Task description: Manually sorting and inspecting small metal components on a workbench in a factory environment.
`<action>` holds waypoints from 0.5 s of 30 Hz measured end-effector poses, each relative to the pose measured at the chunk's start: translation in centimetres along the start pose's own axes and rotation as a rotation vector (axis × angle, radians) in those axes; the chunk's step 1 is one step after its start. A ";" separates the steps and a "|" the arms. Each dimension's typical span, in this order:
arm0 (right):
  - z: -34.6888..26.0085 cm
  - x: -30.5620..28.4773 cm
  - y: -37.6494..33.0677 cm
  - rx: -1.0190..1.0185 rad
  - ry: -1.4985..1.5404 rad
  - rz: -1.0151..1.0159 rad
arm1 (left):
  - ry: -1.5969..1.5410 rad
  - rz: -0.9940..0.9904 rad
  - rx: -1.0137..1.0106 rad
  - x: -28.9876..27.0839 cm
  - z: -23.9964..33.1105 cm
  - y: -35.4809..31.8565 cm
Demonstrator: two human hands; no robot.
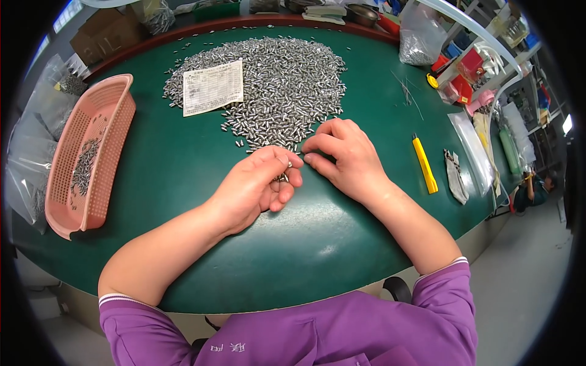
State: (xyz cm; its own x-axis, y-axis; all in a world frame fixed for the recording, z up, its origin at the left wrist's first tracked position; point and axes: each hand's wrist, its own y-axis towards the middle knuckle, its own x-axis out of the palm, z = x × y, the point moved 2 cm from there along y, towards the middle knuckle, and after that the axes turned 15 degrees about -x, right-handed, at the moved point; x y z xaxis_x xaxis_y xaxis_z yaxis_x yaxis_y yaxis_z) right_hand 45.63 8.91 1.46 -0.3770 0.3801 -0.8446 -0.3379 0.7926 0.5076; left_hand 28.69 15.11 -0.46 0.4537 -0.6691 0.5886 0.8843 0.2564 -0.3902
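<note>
A large heap of small, shiny metal pins (293, 79) is spread over the green tabletop (244, 262). At the heap's near edge, my left hand (247, 186) is turned partly palm up, its curled fingers and thumb holding a few of these pins. Close to its right, my right hand (351, 155) has thumb and forefinger drawn together by the nearest pins. Whatever lies between those two fingertips is too small to make out. A printed paper slip (212, 88) rests on the heap's left part.
To the left stands a pink perforated basket (115, 131) with some metal pieces inside, beside clear plastic bags (33, 146). A yellow utility knife (425, 165), a small cloth pouch (455, 177) and thin wires (408, 91) lie right. A red-brown raised edge (244, 23) borders the table's far side.
</note>
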 end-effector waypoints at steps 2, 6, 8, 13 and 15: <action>0.1 0.2 -0.1 -0.001 -0.003 0.021 | -0.028 0.027 0.010 0.0 0.1 0.0; -0.2 0.1 0.1 0.038 0.072 0.079 | 0.026 0.039 0.013 -0.1 0.0 0.2; -0.6 0.0 0.2 0.061 0.388 0.175 | 0.040 0.038 -0.009 -0.1 -0.1 0.1; -1.6 0.2 0.4 0.027 0.498 0.155 | 0.085 0.021 -0.004 -0.1 -0.2 0.0; -1.3 0.2 0.4 0.070 0.441 0.177 | 0.077 0.025 0.002 -0.1 -0.2 0.0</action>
State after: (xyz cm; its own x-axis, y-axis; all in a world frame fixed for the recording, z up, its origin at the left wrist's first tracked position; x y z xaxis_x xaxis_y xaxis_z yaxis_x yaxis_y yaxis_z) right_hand 44.30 8.66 1.68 -0.7586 0.2860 -0.5855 -0.1818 0.7699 0.6117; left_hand 28.66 15.04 -0.63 0.4659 -0.7139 0.5228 0.8732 0.2752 -0.4023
